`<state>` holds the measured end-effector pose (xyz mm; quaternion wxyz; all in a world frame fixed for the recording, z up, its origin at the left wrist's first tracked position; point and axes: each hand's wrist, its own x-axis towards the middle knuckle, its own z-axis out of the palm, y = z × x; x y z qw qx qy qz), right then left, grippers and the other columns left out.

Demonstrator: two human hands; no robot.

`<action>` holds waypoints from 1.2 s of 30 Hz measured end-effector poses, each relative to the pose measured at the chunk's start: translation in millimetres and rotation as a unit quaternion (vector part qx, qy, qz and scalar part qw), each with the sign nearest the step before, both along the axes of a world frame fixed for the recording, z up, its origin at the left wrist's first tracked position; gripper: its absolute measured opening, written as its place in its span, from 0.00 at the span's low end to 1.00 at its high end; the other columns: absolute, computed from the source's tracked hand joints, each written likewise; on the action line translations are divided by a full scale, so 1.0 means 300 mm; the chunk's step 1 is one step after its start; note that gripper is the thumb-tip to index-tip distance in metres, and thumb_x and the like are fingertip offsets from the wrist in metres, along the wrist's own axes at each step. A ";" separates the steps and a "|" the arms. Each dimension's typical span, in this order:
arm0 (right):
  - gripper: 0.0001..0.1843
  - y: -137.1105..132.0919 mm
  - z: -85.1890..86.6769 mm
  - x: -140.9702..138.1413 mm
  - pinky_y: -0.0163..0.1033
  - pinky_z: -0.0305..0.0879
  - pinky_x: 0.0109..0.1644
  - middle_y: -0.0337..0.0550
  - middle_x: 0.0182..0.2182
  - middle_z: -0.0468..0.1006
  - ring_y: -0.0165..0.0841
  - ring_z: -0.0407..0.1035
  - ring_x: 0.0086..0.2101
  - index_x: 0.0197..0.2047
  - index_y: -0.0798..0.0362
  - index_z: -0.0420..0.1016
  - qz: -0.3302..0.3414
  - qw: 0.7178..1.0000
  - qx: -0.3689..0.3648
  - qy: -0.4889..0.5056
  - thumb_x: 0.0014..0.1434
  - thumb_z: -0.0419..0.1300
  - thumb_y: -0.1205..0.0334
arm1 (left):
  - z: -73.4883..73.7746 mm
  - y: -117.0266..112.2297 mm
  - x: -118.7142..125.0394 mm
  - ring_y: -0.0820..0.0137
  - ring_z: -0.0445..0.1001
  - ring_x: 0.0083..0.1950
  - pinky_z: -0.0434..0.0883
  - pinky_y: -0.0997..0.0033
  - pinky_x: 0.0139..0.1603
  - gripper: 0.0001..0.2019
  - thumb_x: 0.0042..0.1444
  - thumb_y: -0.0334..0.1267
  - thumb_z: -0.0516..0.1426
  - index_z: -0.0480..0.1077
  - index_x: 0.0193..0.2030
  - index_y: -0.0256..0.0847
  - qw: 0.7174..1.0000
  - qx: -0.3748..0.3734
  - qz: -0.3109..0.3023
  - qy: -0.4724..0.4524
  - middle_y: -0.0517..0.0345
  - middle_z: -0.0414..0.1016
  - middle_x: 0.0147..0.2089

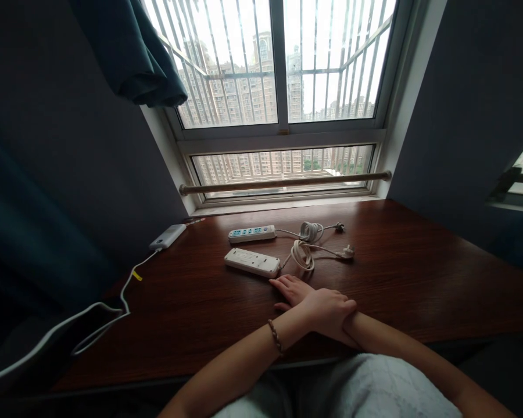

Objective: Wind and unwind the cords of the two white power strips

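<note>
1. White cloth (357, 389) lies lowest in the head view, close to the person's body.
2. Just above it, two bare arms cross over the edge of the table (418, 278).
3. One arm comes in from the low left and has a bracelet (275, 337) on it.
4. At its end, the left hand (326, 312) lies on top of the right wrist (361, 326). Its fingers are bent round that wrist and grip it.
5. Past it, the right hand (291, 289) lies flat on the table, palm down, with loose, straight fingers. It holds nothing.
6. Its fingertips are just beside the end of the near strip (253, 262), a white plug bar in the middle of the table. I cannot tell if they touch it.
7. Out of that strip comes the near cord (303, 255), looped in a bundle just past the right hand. It ends in the near plug (347, 251).
8. Behind lies the far strip (251, 233), closer to the window (283, 87). Its far cord (310, 231) is looped too and ends in the far plug (339, 227).
9. On the far left of the table sits a white box (168, 236). A white cable (122, 296) with a yellow tag (136, 276) runs from it off the left edge.
10. Across the low part of the window, which has bars, runs a rod (283, 183). At the top left hangs a dark curtain (131, 52).
</note>
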<state>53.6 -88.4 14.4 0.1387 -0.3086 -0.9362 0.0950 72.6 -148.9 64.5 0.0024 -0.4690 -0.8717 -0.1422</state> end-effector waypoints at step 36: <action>0.39 0.008 -0.019 -0.002 0.46 0.56 0.58 0.55 0.52 0.66 0.44 0.57 0.53 0.62 0.61 0.54 0.004 1.000 0.005 0.001 0.54 0.57 0.48 | -0.025 0.007 0.016 0.52 0.46 0.68 0.69 0.56 0.51 0.25 0.58 0.37 0.46 0.55 0.64 0.46 0.989 -0.062 0.051 0.128 0.52 0.53 0.66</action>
